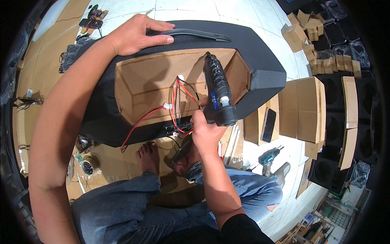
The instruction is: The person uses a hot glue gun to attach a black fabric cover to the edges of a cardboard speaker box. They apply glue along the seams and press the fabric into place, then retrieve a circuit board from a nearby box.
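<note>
A black speaker cabinet [265, 79] with a bare brown wooden inside lies in front of me, its opening facing up toward me. My left hand [140, 35] grips one end of the curved black handle [199, 34] on the cabinet's far side, thumb and fingers on either side of it. In my right hand [206, 133] is a black hot glue gun [218, 73], with a white glue stick showing at its rear. The gun's tip points away from me, over the opening. Red and black wires [140, 120] with white connectors hang inside the cabinet and over its near edge.
Right of the cabinet, a phone [268, 125] leans on cardboard boxes [302, 110]. A teal cordless drill [269, 157] lies on the tiled floor. By my left leg is a cup of small dark parts [87, 166]. Black speaker cabinets [333, 134] stand at the far right.
</note>
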{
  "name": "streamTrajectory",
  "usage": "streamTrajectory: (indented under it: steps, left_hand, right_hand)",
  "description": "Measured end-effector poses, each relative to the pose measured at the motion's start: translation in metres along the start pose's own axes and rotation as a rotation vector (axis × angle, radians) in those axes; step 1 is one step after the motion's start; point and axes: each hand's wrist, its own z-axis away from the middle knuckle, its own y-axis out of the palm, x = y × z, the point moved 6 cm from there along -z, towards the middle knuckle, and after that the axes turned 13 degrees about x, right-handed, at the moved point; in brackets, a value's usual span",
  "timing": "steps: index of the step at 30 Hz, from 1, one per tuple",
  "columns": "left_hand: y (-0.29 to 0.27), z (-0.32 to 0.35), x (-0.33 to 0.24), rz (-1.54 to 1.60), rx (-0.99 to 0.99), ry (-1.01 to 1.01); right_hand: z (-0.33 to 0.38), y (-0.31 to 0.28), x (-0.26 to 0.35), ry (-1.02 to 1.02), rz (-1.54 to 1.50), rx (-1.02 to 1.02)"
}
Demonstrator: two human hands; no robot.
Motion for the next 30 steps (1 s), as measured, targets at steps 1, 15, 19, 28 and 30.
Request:
streamTrajectory:
  steps: [1,15,19,28,30]
  left_hand:
    - [0.000,0.000,-0.001,-0.003,0.016,-0.012]
    - [0.000,0.000,0.000,-0.009,0.027,-0.020]
    - [0.000,0.000,0.002,-0.011,0.023,-0.036]
    - [-0.001,0.001,0.000,0.009,0.025,-0.025]
    - [-0.001,0.000,-0.001,0.019,0.030,-0.022]
  right_hand:
    - [0.000,0.001,0.005,-0.013,0.040,0.015]
    - [-0.006,-0.007,0.007,-0.089,0.023,-0.069]
    - [-0.002,-0.003,0.007,0.013,0.139,0.047]
    - [-0.009,-0.016,0.000,-0.050,0.090,-0.012]
    - [-0.012,-0.019,-0.001,-0.134,0.082,-0.069]
